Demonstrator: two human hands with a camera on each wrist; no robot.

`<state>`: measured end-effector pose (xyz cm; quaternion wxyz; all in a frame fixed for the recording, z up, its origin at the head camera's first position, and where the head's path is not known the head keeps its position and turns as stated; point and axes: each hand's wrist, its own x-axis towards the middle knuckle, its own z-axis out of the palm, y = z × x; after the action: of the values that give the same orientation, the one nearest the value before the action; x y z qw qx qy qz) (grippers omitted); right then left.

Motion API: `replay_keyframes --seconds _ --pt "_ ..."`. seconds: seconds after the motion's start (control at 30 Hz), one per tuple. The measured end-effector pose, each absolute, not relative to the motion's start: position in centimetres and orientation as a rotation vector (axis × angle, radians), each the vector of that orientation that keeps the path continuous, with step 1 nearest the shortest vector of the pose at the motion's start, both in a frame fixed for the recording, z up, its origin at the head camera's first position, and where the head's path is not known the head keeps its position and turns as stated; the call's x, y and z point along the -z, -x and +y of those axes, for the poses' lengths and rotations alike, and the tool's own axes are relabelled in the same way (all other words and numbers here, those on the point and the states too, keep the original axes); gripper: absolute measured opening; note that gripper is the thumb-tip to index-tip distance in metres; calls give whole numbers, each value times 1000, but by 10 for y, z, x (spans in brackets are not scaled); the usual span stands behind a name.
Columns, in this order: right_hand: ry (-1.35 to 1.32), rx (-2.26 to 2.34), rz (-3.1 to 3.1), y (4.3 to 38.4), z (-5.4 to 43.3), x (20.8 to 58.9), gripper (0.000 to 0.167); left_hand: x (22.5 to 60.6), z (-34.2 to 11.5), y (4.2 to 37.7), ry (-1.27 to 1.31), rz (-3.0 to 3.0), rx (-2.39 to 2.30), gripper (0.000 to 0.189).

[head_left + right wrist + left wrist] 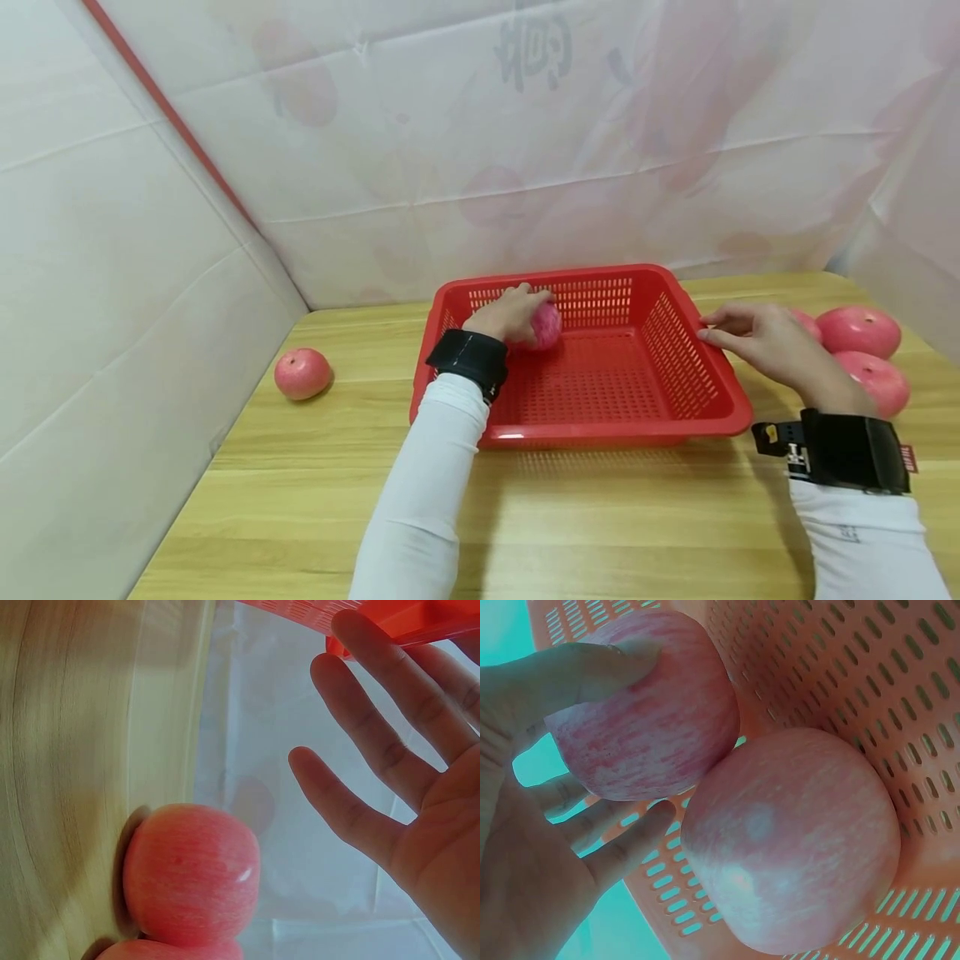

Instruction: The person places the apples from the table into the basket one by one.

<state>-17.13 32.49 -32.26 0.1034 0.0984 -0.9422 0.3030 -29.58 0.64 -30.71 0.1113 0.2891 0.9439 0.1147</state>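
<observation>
A red plastic basket (592,429) with slotted walls sits on the wooden table. Inside its left part, my left hand (504,315) holds a pink-red apple (656,712), thumb on one side and fingers around the other. Against it lies a second apple (791,840), also in the basket; the hand hides much of this pair in the head view. My right hand (772,346) is at the basket's right rim, thumb and index finger pinching its edge. The other fingers (382,742) extend loosely in the right wrist view.
Several apples (858,332) are grouped on the table right of the basket, partly behind the right hand. A single apple (302,373) stands at the table's left. Pale printed cloth walls (420,167) enclose the back and sides.
</observation>
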Motion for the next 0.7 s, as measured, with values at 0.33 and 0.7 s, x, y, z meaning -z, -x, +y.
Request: replay_keyframes --seconds 0.33,0.7 --pt "-272 -890 -2790 171 325 320 23 308 7 297 -907 2757 -310 68" --pt "-284 -901 -2788 175 324 319 23 307 4 298 -897 2760 -285 65"
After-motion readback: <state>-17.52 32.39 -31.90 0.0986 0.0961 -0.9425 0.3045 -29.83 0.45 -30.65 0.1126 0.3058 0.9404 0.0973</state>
